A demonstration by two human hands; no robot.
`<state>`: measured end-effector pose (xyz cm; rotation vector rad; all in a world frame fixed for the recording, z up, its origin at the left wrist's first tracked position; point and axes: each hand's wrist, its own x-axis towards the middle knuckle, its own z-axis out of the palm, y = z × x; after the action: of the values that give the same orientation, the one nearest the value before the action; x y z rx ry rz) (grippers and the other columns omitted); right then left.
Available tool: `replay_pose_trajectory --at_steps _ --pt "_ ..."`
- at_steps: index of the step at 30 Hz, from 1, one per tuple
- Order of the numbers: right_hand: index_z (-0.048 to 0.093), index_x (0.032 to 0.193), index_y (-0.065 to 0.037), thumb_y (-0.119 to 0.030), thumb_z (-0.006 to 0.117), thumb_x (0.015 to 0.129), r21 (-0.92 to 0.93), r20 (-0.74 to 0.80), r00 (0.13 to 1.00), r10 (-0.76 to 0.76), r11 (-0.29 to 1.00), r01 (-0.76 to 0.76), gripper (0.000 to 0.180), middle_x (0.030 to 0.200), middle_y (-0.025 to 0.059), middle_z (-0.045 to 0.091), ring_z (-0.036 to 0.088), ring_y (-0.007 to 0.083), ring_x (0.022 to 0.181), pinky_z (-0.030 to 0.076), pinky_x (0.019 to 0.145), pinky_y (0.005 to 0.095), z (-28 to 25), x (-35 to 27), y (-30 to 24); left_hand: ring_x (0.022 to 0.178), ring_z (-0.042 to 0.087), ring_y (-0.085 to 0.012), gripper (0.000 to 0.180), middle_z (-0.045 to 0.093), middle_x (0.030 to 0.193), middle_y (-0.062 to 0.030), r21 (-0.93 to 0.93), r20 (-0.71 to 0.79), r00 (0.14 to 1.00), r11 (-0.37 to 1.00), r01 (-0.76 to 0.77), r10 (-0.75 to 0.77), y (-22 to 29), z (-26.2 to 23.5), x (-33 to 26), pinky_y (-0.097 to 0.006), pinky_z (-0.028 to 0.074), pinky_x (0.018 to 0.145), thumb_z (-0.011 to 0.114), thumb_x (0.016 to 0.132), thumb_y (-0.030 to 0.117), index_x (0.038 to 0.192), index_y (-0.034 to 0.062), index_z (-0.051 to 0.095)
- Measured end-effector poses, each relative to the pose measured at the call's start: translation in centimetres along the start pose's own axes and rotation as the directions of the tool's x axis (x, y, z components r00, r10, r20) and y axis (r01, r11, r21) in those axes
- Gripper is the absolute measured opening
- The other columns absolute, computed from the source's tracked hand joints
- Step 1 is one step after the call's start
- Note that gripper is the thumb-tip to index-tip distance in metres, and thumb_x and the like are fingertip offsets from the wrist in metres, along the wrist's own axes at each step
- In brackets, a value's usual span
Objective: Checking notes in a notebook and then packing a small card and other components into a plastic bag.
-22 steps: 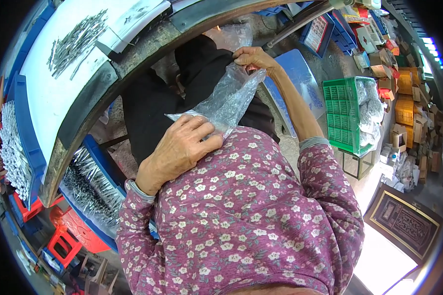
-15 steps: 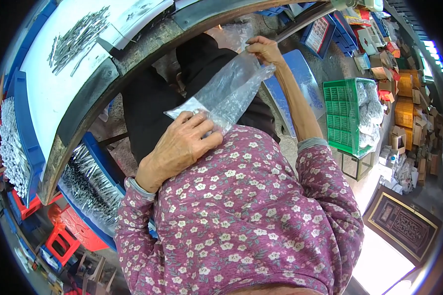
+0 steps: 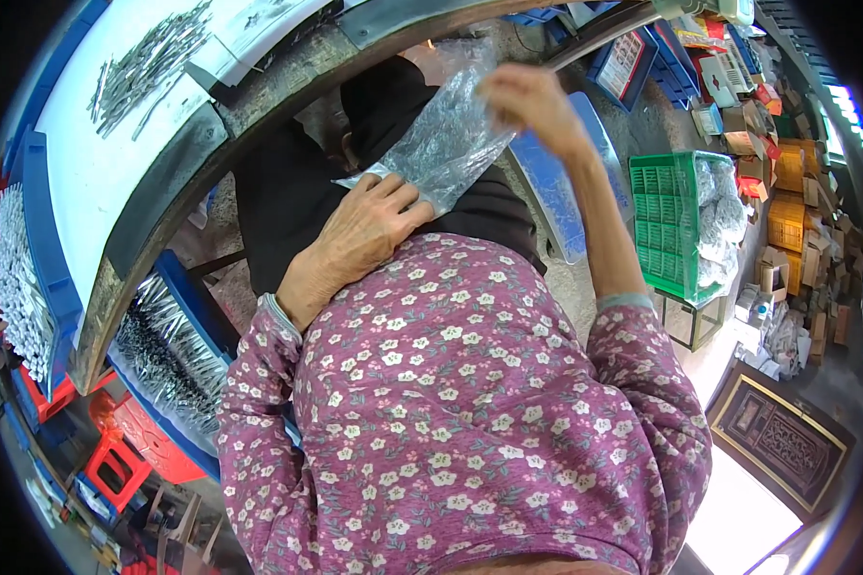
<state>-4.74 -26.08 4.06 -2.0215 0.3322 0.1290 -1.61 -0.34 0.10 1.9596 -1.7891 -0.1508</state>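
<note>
Bag (image 3: 451,134): clear glossy plastic (crinkled); crate (image 3: 666,225) plastic.

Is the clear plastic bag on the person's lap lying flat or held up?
Held up. The right hand lifts the top of the bag; the left hand presses its lower end on the lap.
</note>
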Motion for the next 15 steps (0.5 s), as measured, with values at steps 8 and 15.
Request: replay_pose_trajectory --at_steps 8,15 --pt "0.053 0.105 0.005 -0.008 0.046 0.076 0.033 0.332 0.931 -0.149 0.989 0.146 0.032 0.092 0.0175 0.061 0.058 0.0216 0.084 0.045 0.077 0.0311 6.5 -4.9 1.8 0.086 0.05 -0.023 0.031 0.053 0.087 -0.0062 -0.041 -0.026 0.998 0.998 -0.054 0.053 -0.1 -0.7 1.9 -0.036 0.037 0.079 0.054 0.065 -0.005 0.093 0.0093 0.053" --pt "0.047 0.111 0.005 0.005 0.048 0.074 0.596 0.381 0.924 0.026 0.757 -0.267 0.037 0.098 0.0098 0.058 0.054 0.0146 0.092 0.044 0.081 0.0256 5.5 -6.3 3.6 0.09 0.05 -0.0233 0.042 0.055 0.093 -0.0069 -0.075 -0.001 0.999 0.996 -0.043 0.043 -2.6 0.8 5.6 -0.037 0.033 0.086 0.053 0.067 -0.006 0.106 0.0092 0.052"
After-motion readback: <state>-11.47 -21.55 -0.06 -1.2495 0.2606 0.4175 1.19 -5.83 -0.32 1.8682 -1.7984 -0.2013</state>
